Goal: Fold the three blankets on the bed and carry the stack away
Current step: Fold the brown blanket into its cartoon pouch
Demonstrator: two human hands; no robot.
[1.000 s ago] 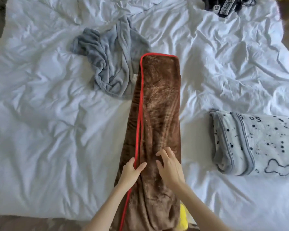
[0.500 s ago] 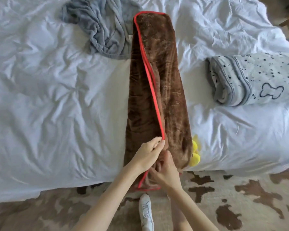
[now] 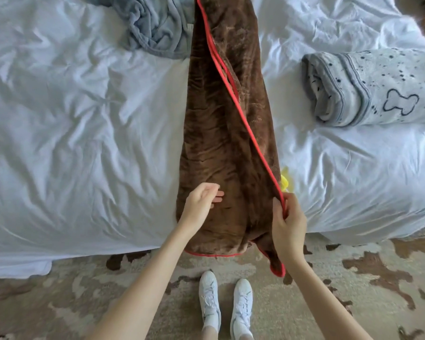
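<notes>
Two hands have parted on the brown blanket, lying lengthwise across the bed: right hand now pinches its red trim, drawn rightward; left hand rests loosely open, so the lengthwise fold is being reopened or squared.

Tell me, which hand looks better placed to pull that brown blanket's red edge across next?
The right hand, probably. It already pinches the red edge of the brown blanket near the bed's foot. The left hand only hovers half-open over the plush, gripping nothing.
</notes>
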